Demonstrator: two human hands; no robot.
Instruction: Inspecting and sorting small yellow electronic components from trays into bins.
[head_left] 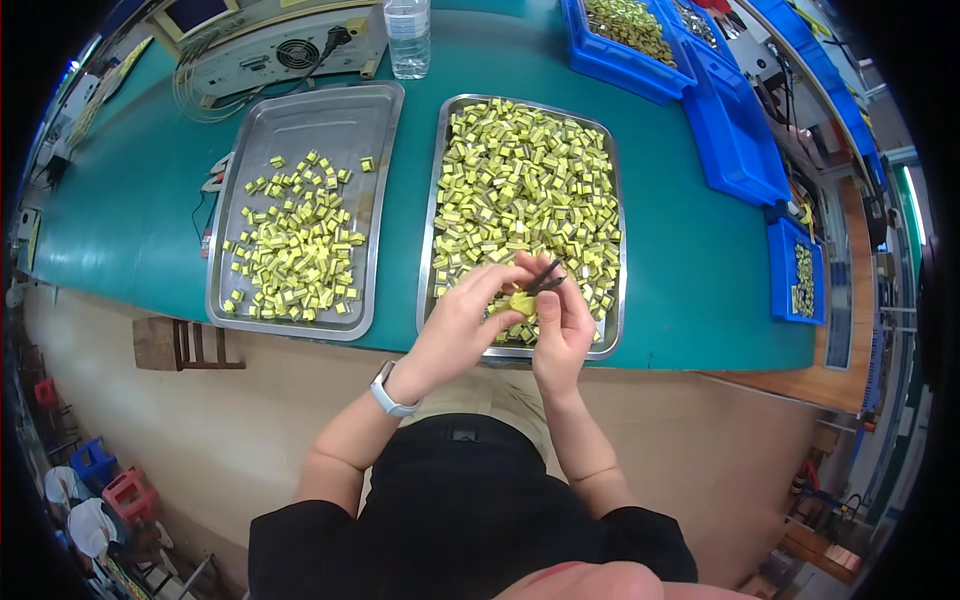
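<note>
Above the near edge of the full metal tray [424, 270], my two hands meet. My left hand [462, 322] pinches a small yellow-wrapped block [521, 302], which looks like a little taped transformer. In my right hand [563, 338] is a slim black two-pronged tool [545, 279] resembling tweezers, its dark prongs close to the block. Fingers cover part of both the tool and the block. Beneath them lies a thick layer of similar yellow blocks [525, 190]. To the left, a second metal tray [300, 118] carries a looser heap of yellow blocks [305, 255].
A water bottle [408, 45] stands behind the trays, beside a grey instrument [290, 60] with a fan and cables. Blue bins [735, 130] line the right, some holding small parts. A wooden stool [160, 343] is beyond the green table's [690, 290] near edge.
</note>
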